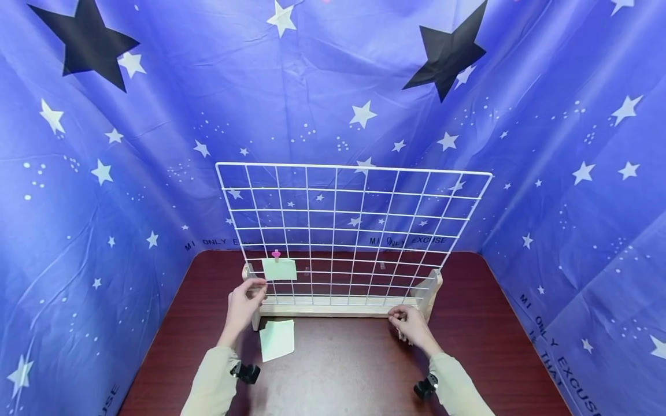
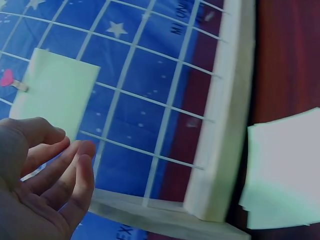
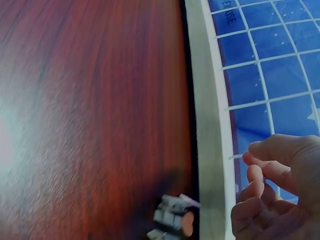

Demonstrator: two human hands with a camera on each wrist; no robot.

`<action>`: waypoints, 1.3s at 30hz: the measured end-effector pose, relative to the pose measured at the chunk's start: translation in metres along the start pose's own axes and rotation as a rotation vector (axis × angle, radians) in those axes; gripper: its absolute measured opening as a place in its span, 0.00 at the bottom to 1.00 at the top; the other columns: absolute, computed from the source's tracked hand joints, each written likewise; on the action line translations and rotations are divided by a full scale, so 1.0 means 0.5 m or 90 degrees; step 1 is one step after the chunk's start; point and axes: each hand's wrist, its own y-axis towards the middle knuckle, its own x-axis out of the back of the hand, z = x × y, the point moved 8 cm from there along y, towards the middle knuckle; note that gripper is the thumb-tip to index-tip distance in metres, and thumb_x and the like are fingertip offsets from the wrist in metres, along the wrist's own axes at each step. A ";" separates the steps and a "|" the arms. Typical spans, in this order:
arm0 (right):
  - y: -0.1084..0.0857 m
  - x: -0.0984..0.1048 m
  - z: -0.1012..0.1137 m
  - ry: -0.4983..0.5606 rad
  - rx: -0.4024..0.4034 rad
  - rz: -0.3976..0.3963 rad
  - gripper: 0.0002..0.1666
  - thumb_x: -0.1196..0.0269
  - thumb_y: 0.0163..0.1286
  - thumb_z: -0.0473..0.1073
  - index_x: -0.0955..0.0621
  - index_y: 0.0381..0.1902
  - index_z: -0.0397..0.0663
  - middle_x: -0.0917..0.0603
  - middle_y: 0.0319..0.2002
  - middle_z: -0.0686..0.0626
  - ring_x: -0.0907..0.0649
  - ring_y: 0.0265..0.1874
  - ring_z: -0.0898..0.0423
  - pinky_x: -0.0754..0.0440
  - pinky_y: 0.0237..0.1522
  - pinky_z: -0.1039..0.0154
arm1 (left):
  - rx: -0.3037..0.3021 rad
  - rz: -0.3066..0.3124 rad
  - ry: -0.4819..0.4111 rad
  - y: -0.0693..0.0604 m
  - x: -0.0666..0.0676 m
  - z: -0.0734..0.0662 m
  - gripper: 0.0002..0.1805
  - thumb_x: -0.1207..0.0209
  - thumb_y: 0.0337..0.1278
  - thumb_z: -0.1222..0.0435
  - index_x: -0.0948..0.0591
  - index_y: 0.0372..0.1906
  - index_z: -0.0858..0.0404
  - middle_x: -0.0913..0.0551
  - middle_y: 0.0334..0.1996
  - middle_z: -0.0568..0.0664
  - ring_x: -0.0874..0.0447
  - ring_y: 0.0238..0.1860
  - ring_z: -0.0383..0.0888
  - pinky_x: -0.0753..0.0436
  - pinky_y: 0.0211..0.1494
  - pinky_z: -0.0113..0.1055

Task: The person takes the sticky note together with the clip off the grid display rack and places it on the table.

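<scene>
A pale green note hangs on the white wire grid, held at its top by a small clip with a pink heart. My left hand is beside the note's lower left corner, fingers loosely bent. In the left wrist view the thumb and fingertips overlap the note's lower edge; whether they touch it is unclear. My right hand hovers by the right end of the wooden base, its fingers loosely curled with nothing visible in them. Several small clips lie on the table below it.
A stack of pale green notes lies on the dark red table before the grid's left end. Wooden side supports and a base bar carry the grid. Blue star-patterned cloth surrounds the table.
</scene>
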 end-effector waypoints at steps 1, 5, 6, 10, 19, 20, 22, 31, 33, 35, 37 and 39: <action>0.001 -0.001 0.004 0.005 0.002 -0.002 0.05 0.34 0.57 0.29 0.17 0.32 0.39 0.20 0.25 0.53 0.23 0.18 0.61 0.25 0.26 0.67 | -0.007 -0.008 -0.003 0.004 0.003 -0.008 0.08 0.37 0.54 0.75 0.16 0.40 0.69 0.14 0.30 0.58 0.15 0.25 0.44 0.20 0.24 0.27; 0.003 -0.005 0.022 0.015 0.012 -0.016 0.05 0.34 0.57 0.29 0.16 0.33 0.39 0.19 0.26 0.53 0.24 0.24 0.63 0.26 0.32 0.67 | -0.027 -0.034 -0.009 0.017 0.013 -0.032 0.08 0.37 0.54 0.76 0.16 0.41 0.70 0.14 0.33 0.60 0.17 0.25 0.36 0.21 0.25 0.25; 0.003 -0.005 0.027 0.018 0.015 -0.017 0.05 0.34 0.57 0.30 0.16 0.33 0.39 0.19 0.26 0.53 0.24 0.24 0.63 0.25 0.32 0.67 | -0.029 -0.040 -0.010 0.019 0.016 -0.037 0.08 0.37 0.54 0.76 0.16 0.41 0.70 0.14 0.34 0.60 0.16 0.26 0.37 0.21 0.26 0.24; 0.005 -0.008 0.045 0.035 0.025 -0.018 0.05 0.34 0.57 0.30 0.16 0.34 0.39 0.18 0.26 0.53 0.23 0.22 0.64 0.24 0.31 0.68 | -0.027 -0.071 -0.022 0.025 0.026 -0.044 0.08 0.36 0.54 0.76 0.16 0.40 0.70 0.14 0.34 0.59 0.15 0.27 0.41 0.22 0.29 0.21; 0.014 -0.019 0.074 0.067 0.024 -0.005 0.05 0.35 0.58 0.29 0.16 0.34 0.40 0.19 0.26 0.53 0.24 0.22 0.64 0.25 0.29 0.70 | -0.009 -0.085 -0.027 0.039 0.035 -0.054 0.10 0.36 0.53 0.76 0.16 0.42 0.68 0.14 0.37 0.59 0.14 0.28 0.43 0.23 0.33 0.19; 0.015 -0.020 0.077 0.069 0.025 -0.006 0.05 0.35 0.58 0.29 0.16 0.33 0.39 0.19 0.25 0.53 0.24 0.22 0.64 0.25 0.29 0.70 | -0.009 -0.081 -0.028 0.040 0.034 -0.054 0.10 0.36 0.53 0.76 0.16 0.42 0.68 0.14 0.36 0.59 0.14 0.28 0.44 0.23 0.33 0.19; 0.017 -0.021 0.088 0.076 0.045 -0.015 0.05 0.35 0.57 0.29 0.16 0.32 0.38 0.20 0.25 0.52 0.24 0.22 0.64 0.26 0.28 0.70 | -0.013 -0.074 -0.036 0.042 0.031 -0.053 0.09 0.36 0.53 0.76 0.16 0.42 0.69 0.14 0.35 0.60 0.14 0.28 0.49 0.23 0.32 0.20; 0.024 -0.025 0.147 0.134 0.177 -0.044 0.05 0.36 0.58 0.33 0.17 0.32 0.36 0.22 0.26 0.54 0.25 0.23 0.64 0.27 0.24 0.71 | 0.005 -0.066 -0.109 0.037 0.025 -0.083 0.07 0.38 0.52 0.81 0.18 0.38 0.77 0.17 0.29 0.69 0.20 0.20 0.33 0.20 0.24 0.25; 0.030 -0.028 0.155 0.144 0.169 -0.036 0.05 0.37 0.59 0.33 0.17 0.33 0.36 0.22 0.26 0.54 0.25 0.22 0.64 0.28 0.23 0.72 | 0.005 -0.066 -0.108 0.032 0.027 -0.103 0.07 0.39 0.51 0.83 0.19 0.38 0.80 0.18 0.29 0.71 0.21 0.19 0.30 0.19 0.24 0.27; 0.036 -0.033 0.161 0.141 0.147 -0.025 0.06 0.36 0.59 0.32 0.17 0.34 0.35 0.21 0.26 0.53 0.25 0.22 0.62 0.28 0.24 0.72 | -0.004 -0.066 -0.104 0.029 0.028 -0.119 0.07 0.40 0.51 0.83 0.20 0.37 0.81 0.19 0.28 0.72 0.22 0.19 0.30 0.20 0.24 0.26; 0.042 -0.039 0.166 0.137 0.114 -0.010 0.06 0.36 0.59 0.31 0.17 0.35 0.34 0.20 0.27 0.51 0.24 0.23 0.61 0.28 0.25 0.72 | -0.001 -0.064 -0.097 0.029 0.027 -0.124 0.07 0.40 0.52 0.83 0.20 0.37 0.81 0.19 0.29 0.72 0.19 0.20 0.36 0.20 0.25 0.24; 0.047 -0.044 0.173 0.125 0.094 0.004 0.06 0.36 0.59 0.30 0.17 0.36 0.34 0.20 0.27 0.50 0.24 0.24 0.61 0.28 0.27 0.72 | -0.010 -0.064 -0.094 0.029 0.027 -0.125 0.06 0.40 0.52 0.83 0.20 0.37 0.82 0.19 0.29 0.72 0.18 0.21 0.44 0.21 0.25 0.23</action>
